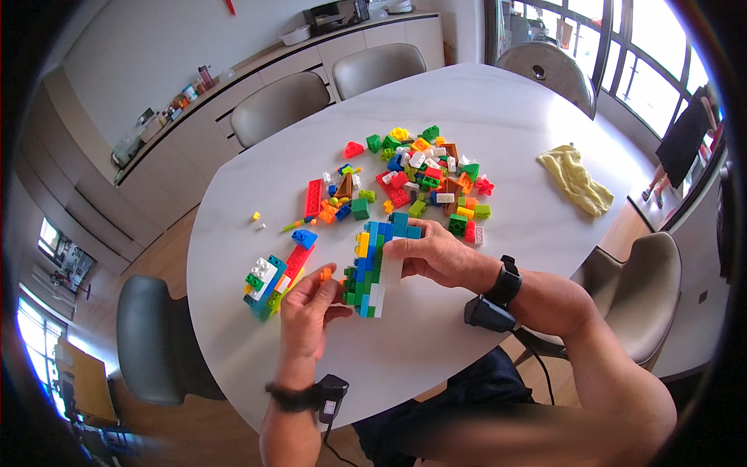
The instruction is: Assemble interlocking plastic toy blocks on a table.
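My right hand (436, 255) grips an assembled block of toy bricks (372, 265), stacked in blue, green, yellow and white, and holds it raised over the table. The thumb lies across its near face; the other fingers are mostly hidden behind it. My left hand (307, 305) is closed in a pinch beside the block's lower left, with a small orange toy brick (325, 274) at its fingertips. Whether that orange piece touches the block I cannot tell. Left of my left hand stands a second brick build (272, 280) in white, green, blue and red.
A loose pile of coloured bricks (420, 175) covers the far middle of the white table (513, 124). A yellow cloth (576, 179) lies at the right. Chairs (280, 109) surround the table. At the far right a person (685, 140) stands near the windows. Cables hang from both wrist devices.
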### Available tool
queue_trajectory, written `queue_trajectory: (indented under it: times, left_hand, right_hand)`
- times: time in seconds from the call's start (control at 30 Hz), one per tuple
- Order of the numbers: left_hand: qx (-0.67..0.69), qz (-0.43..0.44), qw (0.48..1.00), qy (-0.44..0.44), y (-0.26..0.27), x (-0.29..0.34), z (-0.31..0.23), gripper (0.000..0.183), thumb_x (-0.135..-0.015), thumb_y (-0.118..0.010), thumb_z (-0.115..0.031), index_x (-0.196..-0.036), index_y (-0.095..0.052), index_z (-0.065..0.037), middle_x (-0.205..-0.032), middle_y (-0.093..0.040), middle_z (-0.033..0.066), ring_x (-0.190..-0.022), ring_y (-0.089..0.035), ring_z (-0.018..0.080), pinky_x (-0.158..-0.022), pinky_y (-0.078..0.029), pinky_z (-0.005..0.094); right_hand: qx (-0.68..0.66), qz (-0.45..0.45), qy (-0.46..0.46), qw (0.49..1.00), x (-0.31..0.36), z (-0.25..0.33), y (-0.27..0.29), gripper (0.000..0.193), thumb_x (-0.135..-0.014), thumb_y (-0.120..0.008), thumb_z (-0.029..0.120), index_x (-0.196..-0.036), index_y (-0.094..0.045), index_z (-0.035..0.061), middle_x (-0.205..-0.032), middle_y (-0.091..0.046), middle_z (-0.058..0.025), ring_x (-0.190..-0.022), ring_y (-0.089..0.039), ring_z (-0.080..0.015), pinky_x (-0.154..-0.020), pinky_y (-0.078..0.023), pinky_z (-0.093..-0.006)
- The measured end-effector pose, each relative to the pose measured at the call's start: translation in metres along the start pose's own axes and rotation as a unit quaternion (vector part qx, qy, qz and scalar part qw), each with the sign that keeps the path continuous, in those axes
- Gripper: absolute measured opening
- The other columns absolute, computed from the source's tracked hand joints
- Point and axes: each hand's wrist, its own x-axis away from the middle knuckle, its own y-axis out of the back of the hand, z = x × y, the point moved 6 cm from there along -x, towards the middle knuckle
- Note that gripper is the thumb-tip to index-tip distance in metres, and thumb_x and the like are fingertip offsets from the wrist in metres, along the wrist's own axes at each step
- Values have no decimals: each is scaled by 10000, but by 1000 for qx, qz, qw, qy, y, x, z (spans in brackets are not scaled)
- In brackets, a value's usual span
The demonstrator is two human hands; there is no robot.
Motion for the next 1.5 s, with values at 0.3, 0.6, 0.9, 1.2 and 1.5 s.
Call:
queue_trajectory:
  times: [0.3, 0.6, 0.9, 1.2, 1.5]
  left_hand:
    - [-196, -14, 966, -170, -13, 5, -15, 542, -1093, -554, -227, -1598, -385, -123, -1464, -576, 133, -1220, -640, 188, -998, -588, 381]
    - [-223, 40, 964, -142, -23, 13, -26, 566, -990, -747, -327, -1400, -587, 29, -1305, -656, 135, -1090, -661, 138, -922, -562, 289]
    - [-198, 3, 971, -134, -23, 11, -18, 393, -948, -797, -189, -1243, -682, 42, -1050, -748, 76, -949, -698, 112, -850, -572, 261]
    - [-144, -97, 958, -228, -6, 5, -27, 357, -1042, -658, -309, -1288, -650, -50, -1164, -720, 81, -1007, -722, 165, -729, -648, 316]
    - [-234, 9, 970, -65, -17, 9, -19, 478, -912, -835, -329, -1171, -691, 46, -952, -744, 74, -801, -708, 118, -693, -599, 263]
  right_hand:
    - [10, -21, -9, 1000, 3, 1, -3, 648, -887, -841, 199, -1366, -482, -49, -1205, -686, -194, -1065, -732, -271, -904, -647, -423]
    - [60, 1, 11, 998, 5, 2, -7, 678, -893, -847, 213, -1409, -486, -38, -1213, -685, -146, -1116, -698, -236, -950, -616, -397]
    - [114, 35, 59, 991, 4, 2, -7, 738, -905, -841, 242, -1459, -452, -53, -1244, -677, -145, -1135, -685, -225, -992, -594, -379]
    - [-15, -14, 16, 1000, 2, 3, -4, 635, -906, -833, 195, -1387, -486, -32, -1239, -677, -171, -1131, -700, -266, -957, -627, -434]
    - [7, -4, 29, 1000, 2, 2, 0, 654, -897, -844, 201, -1386, -477, -30, -1241, -676, -169, -1126, -705, -267, -949, -629, -434]
